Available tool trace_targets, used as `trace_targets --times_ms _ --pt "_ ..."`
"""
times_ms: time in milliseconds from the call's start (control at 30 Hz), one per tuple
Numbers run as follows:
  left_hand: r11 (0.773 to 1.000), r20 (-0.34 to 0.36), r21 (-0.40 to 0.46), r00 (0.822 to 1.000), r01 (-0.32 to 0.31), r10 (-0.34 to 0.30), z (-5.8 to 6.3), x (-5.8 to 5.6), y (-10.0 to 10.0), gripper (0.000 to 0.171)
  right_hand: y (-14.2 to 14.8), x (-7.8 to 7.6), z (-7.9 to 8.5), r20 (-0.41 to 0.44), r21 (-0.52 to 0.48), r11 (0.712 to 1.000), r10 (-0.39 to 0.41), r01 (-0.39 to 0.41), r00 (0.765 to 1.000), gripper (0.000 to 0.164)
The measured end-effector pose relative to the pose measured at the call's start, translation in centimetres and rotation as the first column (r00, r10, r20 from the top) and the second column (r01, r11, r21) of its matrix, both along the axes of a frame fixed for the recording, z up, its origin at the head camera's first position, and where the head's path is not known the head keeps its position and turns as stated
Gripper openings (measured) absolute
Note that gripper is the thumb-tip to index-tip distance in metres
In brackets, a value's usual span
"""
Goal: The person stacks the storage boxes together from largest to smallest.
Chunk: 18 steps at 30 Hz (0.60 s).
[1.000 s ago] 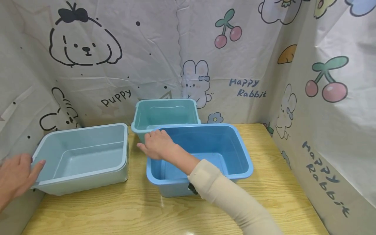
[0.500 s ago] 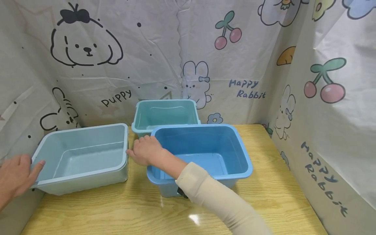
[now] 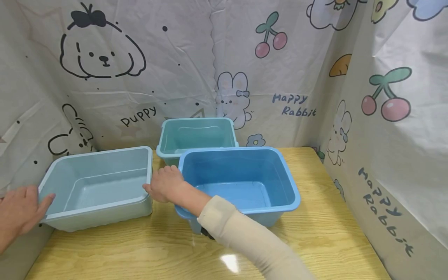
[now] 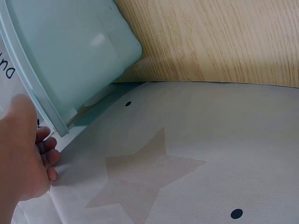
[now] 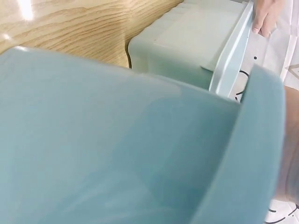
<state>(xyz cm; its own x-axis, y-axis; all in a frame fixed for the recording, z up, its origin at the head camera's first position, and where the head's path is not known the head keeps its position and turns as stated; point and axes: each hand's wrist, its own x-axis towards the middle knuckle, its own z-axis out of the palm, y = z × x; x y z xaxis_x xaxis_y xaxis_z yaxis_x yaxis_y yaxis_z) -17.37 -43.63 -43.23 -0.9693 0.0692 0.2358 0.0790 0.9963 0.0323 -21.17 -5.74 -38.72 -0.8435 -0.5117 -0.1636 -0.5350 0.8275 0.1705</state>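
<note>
A person's 2 bare hands reach opposite ends of a pale bin (image 3: 101, 219), upright at the left of a yellowish wood-grain bench (image 3: 332, 237). The left hand (image 3: 21, 210), extending from the left edge of the head view, grips the bin's end, thumb over the rim and fingers (image 4: 48, 145) curled against the outside. The right hand (image 3: 166, 184) is turned back uppermost, its thumb at the pale bin's right rim; whether its fingers hold anything cannot be told, as the back of the hand hides them. The right forearm, in a beige sleeve (image 3: 259, 245), slants in from the lower right, crossing the near left corner of a brighter blue bin (image 3: 234, 165). Behind that, partly hidden, stands a teal bin (image 3: 199, 136). A bright patch of light (image 3: 230, 263) shines off the bench's near part. Pale, creased sheeting (image 3: 189, 58) encloses the bench on 3 sides, printed with a dog's face, rabbits, cherries and the words "Puppy" and "Happy Rabbit."
</note>
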Motion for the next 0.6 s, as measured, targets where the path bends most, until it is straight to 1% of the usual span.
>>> trace_targets --times_ms 100,200,267,400,533,600 --pt "0.999 0.027 -0.025 0.999 -0.021 0.022 0.0 0.1 0.0 0.053 -0.3 0.1 -0.2 0.005 0.013 1.000 -0.006 0.006 1.000 0.055" --pt "0.999 0.039 -0.046 0.999 -0.024 0.026 -0.1 0.2 -0.1 0.055 -0.5 0.0 -0.3 0.001 0.025 1.000 -0.013 0.013 1.000 0.057" --pt "0.999 0.017 -0.048 1.000 -0.014 0.014 -0.3 0.3 -0.2 0.056 -0.6 -0.2 -0.3 -0.013 0.027 1.000 -0.010 0.010 1.000 0.057" --pt "0.999 -0.078 -0.038 0.997 0.016 -0.019 -0.8 0.3 -0.4 0.058 -1.1 -0.5 -0.1 -0.016 0.023 1.000 -0.006 0.007 1.000 0.058" --pt "0.999 -0.122 -0.052 0.993 0.000 -0.006 -1.0 0.4 -0.4 0.061 -1.8 -0.6 0.1 0.010 0.033 0.999 -0.011 0.011 1.000 0.058" --pt "0.998 -0.145 -0.066 0.989 -0.015 0.005 -1.1 0.5 -0.4 0.067 -2.1 -0.6 0.0 0.014 0.042 0.999 -0.016 0.015 1.000 0.058"
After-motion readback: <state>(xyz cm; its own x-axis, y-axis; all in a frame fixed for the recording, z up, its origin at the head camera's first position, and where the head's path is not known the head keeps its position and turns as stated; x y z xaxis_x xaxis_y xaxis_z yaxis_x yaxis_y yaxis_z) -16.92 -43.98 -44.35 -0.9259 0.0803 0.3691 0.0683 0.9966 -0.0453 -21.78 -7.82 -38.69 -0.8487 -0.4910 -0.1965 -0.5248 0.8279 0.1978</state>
